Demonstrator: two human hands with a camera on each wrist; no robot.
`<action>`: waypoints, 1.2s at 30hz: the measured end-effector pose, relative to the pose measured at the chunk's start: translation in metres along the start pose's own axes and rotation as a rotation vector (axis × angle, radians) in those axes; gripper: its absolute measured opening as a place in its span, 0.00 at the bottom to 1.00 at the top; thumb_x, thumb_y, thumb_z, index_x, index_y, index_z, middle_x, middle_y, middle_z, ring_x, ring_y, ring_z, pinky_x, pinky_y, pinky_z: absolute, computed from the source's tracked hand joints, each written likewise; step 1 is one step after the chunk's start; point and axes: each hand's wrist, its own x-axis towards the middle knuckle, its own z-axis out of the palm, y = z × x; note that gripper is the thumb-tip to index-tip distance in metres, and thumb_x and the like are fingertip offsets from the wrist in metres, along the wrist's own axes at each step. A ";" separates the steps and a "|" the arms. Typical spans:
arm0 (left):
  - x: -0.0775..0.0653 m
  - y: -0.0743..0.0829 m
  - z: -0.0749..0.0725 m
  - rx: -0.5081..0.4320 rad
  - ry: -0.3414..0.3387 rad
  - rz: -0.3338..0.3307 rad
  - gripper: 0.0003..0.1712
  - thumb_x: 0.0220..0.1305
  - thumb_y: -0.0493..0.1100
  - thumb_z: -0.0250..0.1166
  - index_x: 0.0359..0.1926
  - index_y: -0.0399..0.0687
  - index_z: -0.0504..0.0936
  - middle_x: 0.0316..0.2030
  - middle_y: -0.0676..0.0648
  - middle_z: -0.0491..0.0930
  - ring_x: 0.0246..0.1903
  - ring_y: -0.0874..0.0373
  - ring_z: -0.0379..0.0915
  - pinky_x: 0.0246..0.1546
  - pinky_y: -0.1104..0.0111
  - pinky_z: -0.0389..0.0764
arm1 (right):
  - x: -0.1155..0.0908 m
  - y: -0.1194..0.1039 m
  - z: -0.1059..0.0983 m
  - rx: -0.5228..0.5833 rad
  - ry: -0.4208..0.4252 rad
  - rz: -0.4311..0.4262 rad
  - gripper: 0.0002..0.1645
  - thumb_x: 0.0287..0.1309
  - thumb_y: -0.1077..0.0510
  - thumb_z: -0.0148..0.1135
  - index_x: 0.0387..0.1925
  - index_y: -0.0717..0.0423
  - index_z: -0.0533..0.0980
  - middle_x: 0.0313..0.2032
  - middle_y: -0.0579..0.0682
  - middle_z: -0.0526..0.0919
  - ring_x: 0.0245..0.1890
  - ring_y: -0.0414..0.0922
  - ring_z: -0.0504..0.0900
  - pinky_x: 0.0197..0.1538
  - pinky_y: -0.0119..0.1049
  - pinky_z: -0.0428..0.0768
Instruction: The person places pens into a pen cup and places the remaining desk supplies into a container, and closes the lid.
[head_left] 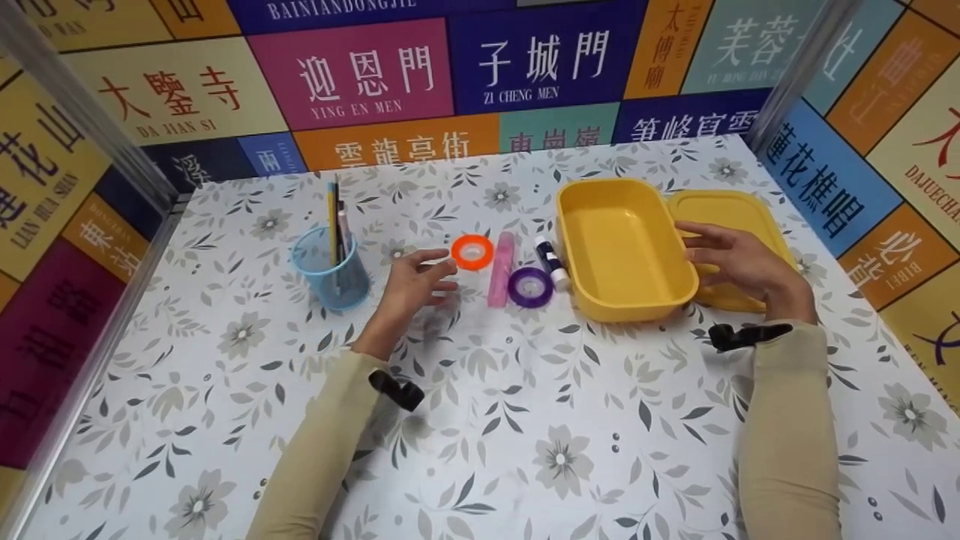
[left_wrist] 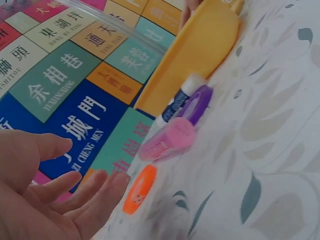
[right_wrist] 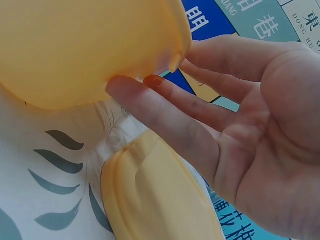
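My right hand (head_left: 739, 262) is at the right wall of a yellow plastic box (head_left: 626, 247), its fairly straight fingertips touching the outside just below the rim. Left of the box, my left hand (head_left: 416, 289) is held over the table with loosely spread fingers and nothing in it. Its fingertips come close to an orange tape roll (head_left: 456, 253). Beyond that lie a pink, translucent stick-shaped thing (head_left: 501, 270), a purple tape roll (head_left: 513, 288) and a glue stick (head_left: 550, 259) with a dark blue label, which lies right beside the box.
A yellow lid (head_left: 739, 210) lies flat behind my right hand, beside the box. On the left stands a light blue mesh pen cup (head_left: 337, 285) holding several pencils and pens (head_left: 332, 217). The flower-patterned tablecloth (head_left: 450, 465) meets colourful lettered panels (head_left: 360, 75) at the back and sides.
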 end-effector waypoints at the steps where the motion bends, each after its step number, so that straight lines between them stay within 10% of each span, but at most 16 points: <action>1: 0.001 -0.001 0.003 0.004 0.002 -0.015 0.27 0.69 0.44 0.63 0.65 0.39 0.74 0.53 0.35 0.83 0.47 0.43 0.86 0.48 0.55 0.88 | 0.000 0.000 0.000 -0.001 0.002 0.001 0.40 0.65 0.40 0.62 0.75 0.30 0.58 0.72 0.53 0.67 0.54 0.35 0.81 0.55 0.38 0.86; 15: 0.010 -0.011 0.047 0.018 -0.042 -0.098 0.26 0.66 0.42 0.66 0.62 0.37 0.75 0.46 0.35 0.85 0.37 0.51 0.86 0.38 0.63 0.89 | 0.002 0.001 -0.001 -0.034 0.026 0.006 0.40 0.67 0.42 0.61 0.76 0.32 0.57 0.71 0.54 0.69 0.52 0.37 0.82 0.54 0.37 0.86; 36: 0.021 0.008 0.074 0.399 0.034 -0.101 0.38 0.54 0.43 0.76 0.64 0.36 0.73 0.58 0.39 0.79 0.46 0.51 0.76 0.49 0.67 0.82 | -0.001 -0.001 0.001 0.015 0.036 0.010 0.39 0.66 0.43 0.63 0.75 0.34 0.61 0.64 0.49 0.74 0.50 0.38 0.83 0.52 0.38 0.87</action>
